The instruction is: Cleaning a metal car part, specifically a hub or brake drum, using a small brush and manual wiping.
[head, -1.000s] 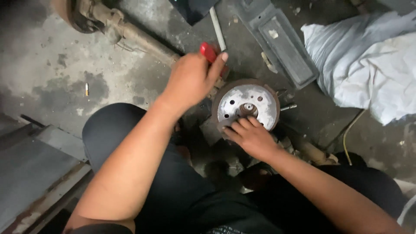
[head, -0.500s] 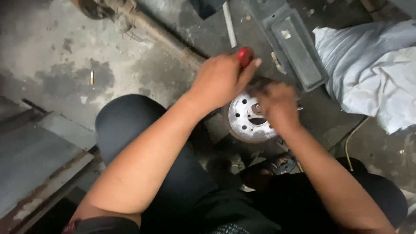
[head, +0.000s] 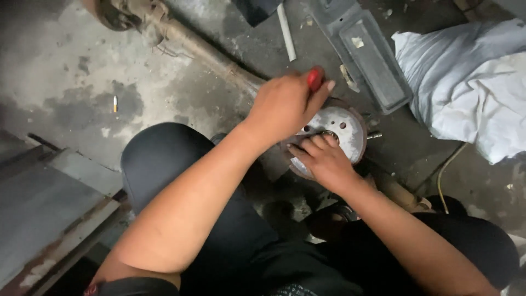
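L hand [head: 285, 107] is fisted tight round a red-handled tool [head: 314, 78], only the red tip showing past the thumb, held right over the round metal hub plate [head: 348, 129] on the concrete floor [head: 66, 82]. R hand [head: 323, 159] lies on the plate w/ fingers loosely curled, fingertips [head: 315, 143] touching a small ring at its centre hole; can't tell if it's pinched. Grey tray [head: 367, 55] just beyond the plate, white cloth [head: 471, 87] to the right.

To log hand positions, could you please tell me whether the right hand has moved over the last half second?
Yes. Against the metal disc, the right hand slid off its right side to its lower-left edge.
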